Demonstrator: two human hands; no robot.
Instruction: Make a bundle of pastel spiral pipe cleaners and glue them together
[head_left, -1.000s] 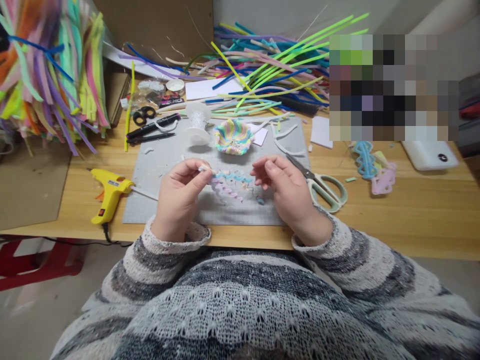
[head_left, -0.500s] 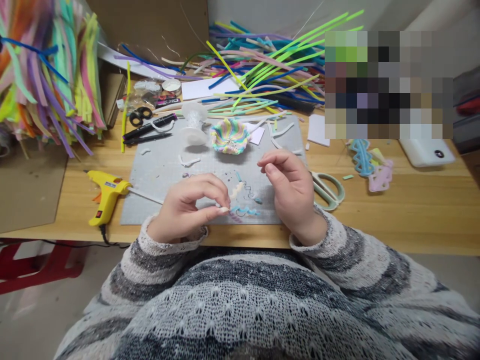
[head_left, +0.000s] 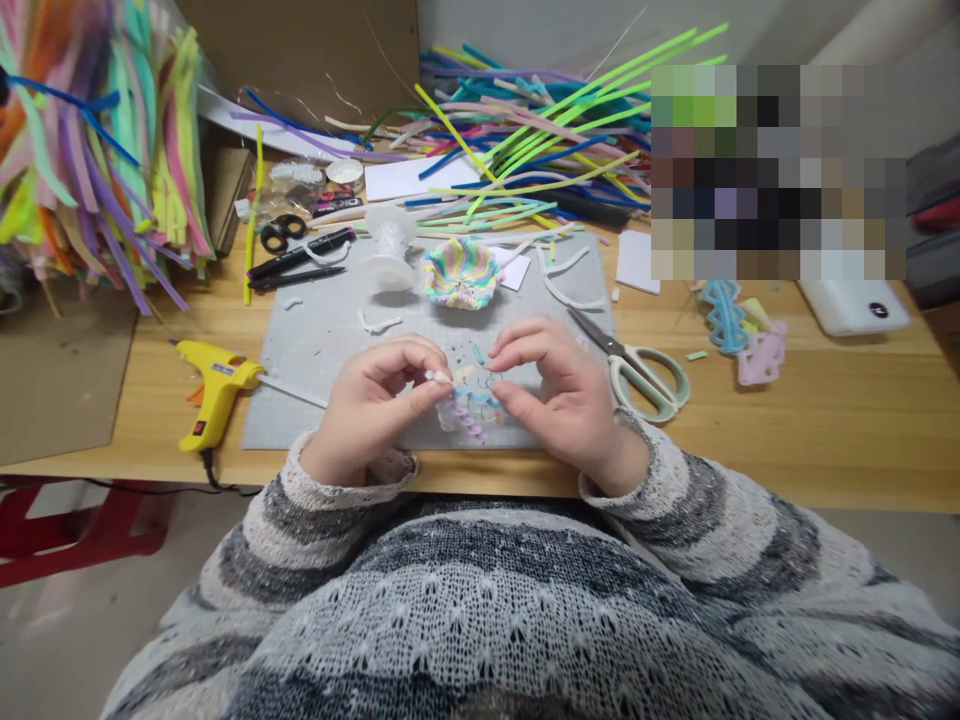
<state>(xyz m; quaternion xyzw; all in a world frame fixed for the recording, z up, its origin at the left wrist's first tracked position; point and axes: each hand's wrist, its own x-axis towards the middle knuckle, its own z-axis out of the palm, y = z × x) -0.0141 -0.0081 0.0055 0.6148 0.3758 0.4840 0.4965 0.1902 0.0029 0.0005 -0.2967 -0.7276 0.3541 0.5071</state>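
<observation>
My left hand [head_left: 379, 405] pinches the gathered end of several thin curled pipe-cleaner strands over the front of the grey cutting mat [head_left: 300, 350]. A purple strand [head_left: 471, 422] and a light blue strand [head_left: 472, 398] hang to the right, with thin dark wire curls among them. My right hand [head_left: 566, 400] is beside the strands, thumb and forefinger apart, with nothing visible between them. Behind the hands a ruffled pastel pipe-cleaner piece [head_left: 461, 272] rests on the mat. Green-handled scissors [head_left: 649, 385] lie right of my right hand.
A yellow glue gun [head_left: 214, 390] lies left of the mat. A clear thread spool [head_left: 388, 250], pens [head_left: 300, 262] and small black-handled scissors [head_left: 283, 233] are further back. Loose pipe cleaners [head_left: 540, 130] pile up behind. A white phone [head_left: 855, 300] is at the right.
My right hand has moved left and closer to the strands, uncovering the scissors blades. The strands in my left hand have shifted, and the purple one shows more.
</observation>
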